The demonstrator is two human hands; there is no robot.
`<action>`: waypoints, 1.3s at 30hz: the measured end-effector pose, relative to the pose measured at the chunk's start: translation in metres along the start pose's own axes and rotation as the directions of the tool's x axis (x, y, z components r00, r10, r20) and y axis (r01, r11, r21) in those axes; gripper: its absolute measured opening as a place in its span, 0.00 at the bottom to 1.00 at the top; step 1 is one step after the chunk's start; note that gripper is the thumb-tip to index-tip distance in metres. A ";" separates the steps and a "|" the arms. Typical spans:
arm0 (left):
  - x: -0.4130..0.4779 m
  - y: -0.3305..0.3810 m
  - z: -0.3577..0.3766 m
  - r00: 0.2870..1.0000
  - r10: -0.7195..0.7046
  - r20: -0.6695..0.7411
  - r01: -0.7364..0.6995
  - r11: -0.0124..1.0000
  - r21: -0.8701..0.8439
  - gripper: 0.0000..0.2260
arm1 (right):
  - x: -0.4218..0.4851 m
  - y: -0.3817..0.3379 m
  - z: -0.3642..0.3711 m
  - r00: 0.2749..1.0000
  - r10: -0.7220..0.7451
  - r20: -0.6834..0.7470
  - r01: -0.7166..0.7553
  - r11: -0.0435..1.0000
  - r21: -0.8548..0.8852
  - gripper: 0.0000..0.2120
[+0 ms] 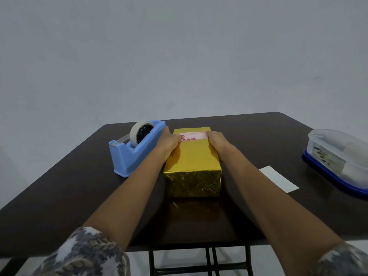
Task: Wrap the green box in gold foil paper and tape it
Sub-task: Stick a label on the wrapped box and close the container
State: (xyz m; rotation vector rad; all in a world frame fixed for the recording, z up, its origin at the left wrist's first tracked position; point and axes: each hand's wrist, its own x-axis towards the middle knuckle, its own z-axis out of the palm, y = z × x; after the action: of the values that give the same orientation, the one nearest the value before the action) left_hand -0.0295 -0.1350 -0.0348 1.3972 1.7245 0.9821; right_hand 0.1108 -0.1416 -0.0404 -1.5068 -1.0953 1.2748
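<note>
While L hand, R hand touch label on gold box (grip unclear): dark table, grey wall.

Head-worn camera looks forward and down, close over the table

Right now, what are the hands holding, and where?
A pink label on the gold-wrapped box: left hand at its left end, right hand at its right end.
</note>
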 end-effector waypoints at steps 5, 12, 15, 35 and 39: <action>-0.002 0.002 -0.006 1.000 0.010 -0.020 -0.011 0.999 -0.035 0.27 | -0.015 0.006 -0.007 0.990 -0.062 0.131 0.042 0.988 0.147 0.25; -0.039 0.063 0.004 0.912 0.402 -0.080 -0.386 0.908 0.165 0.18 | -0.026 0.000 -0.057 0.988 -0.144 -0.058 0.153 0.966 0.209 0.29; -0.059 0.083 0.037 0.879 0.475 0.038 -0.476 0.870 0.127 0.15 | -0.039 -0.006 -0.092 0.923 -0.287 -0.256 0.321 0.942 0.099 0.22; -0.051 0.107 0.272 0.834 0.185 0.519 -0.313 0.934 0.170 0.15 | -0.073 0.075 -0.307 0.733 0.051 -0.678 0.055 0.989 0.134 0.21; -0.055 0.115 0.287 0.811 0.162 0.562 -0.396 0.859 0.324 0.19 | -0.080 0.070 -0.336 0.691 0.069 -0.720 0.079 0.982 0.171 0.22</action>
State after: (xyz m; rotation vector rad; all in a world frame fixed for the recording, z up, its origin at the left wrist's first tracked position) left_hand 0.2834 -0.1378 -0.0644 2.0369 1.3732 0.2991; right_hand 0.4429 -0.2600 -0.0508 -1.6332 -0.4278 0.6200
